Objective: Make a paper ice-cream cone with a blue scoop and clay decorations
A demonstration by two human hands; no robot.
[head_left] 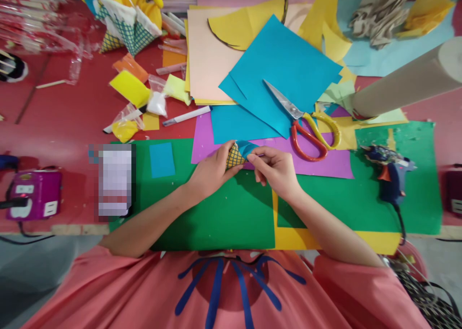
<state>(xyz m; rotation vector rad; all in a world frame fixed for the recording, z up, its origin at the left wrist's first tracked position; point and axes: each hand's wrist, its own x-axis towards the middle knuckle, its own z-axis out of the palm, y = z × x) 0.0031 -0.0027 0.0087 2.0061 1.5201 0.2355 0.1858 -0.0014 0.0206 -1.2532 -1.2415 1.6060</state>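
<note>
left hand (212, 170) is clamped on the small checked piece (234, 157), right hand (276, 167) pinching its blue paper (247, 149); from the head view it lies between them, roughly parallel to the desk's (68, 122) near edge, neither hand clearly nearer.

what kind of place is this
Probably a craft workspace, perhaps a workshop or classroom: scissors lie partly on blue sheets, what looks like a glue gun rests on a green sheet, and the left hand and right hand hold a small patterned piece.
</note>
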